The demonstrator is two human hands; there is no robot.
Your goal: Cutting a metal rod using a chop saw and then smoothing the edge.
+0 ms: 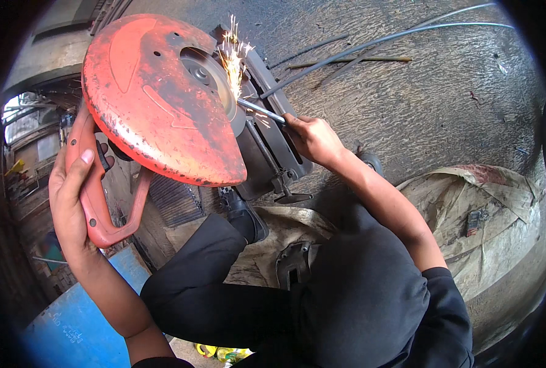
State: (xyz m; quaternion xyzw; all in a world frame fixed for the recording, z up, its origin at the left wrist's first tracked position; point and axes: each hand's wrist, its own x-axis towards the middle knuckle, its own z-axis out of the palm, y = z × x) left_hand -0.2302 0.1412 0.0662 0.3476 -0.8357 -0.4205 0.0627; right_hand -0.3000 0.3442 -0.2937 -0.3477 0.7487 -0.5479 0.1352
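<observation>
A chop saw with a worn red guard (156, 116) stands in front of me, tilted across the view. My left hand (70, 196) is wrapped round its red loop handle (98, 211), thumb along the outside and fingers by the dark trigger. The abrasive disc (208, 76) meets the end of a thin metal rod (263, 111), and bright sparks (232, 58) fly up from the contact. My right hand (313, 138) grips that rod close to the saw's dark base (273, 144). The rod's other end is hidden in my right hand.
Long grey rods (371, 46) lie over the rough floor, their near ends by the saw base. A soiled cloth sheet (450, 214) spreads at right, with a small dark box (473, 222) on it. A blue panel (83, 313) lies lower left. My bent leg (211, 288) is close below the saw.
</observation>
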